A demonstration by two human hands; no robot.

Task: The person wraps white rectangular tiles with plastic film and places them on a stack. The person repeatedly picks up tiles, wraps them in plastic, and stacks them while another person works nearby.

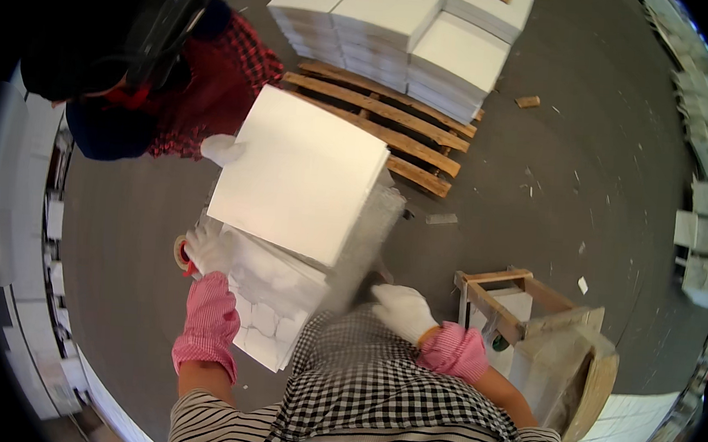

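Note:
A stack of large white sheets [300, 176] lies askew on a lower pile whose top sheet [260, 325] has a grey marbled pattern. My left hand [209, 249], in a white glove, is at the left edge of the piles with its fingers apart. Beside it is a roll of tape [181, 252] with a red part; whether they touch is unclear. My right hand [405, 312], also gloved, hovers near my checked apron [370, 345], away from the sheets, fingers loosely extended and somewhat blurred. Another person's gloved hand [223, 150] touches the white stack's left edge.
A co-worker [207, 87] in a red checked garment leans in at upper left. Beyond the sheets, a wooden pallet [409, 134] bears tall white stacks [385, 14]. To my right stands a wooden frame [494, 276] beside a wrapped piece [552, 374]. Scraps litter the grey floor [552, 202].

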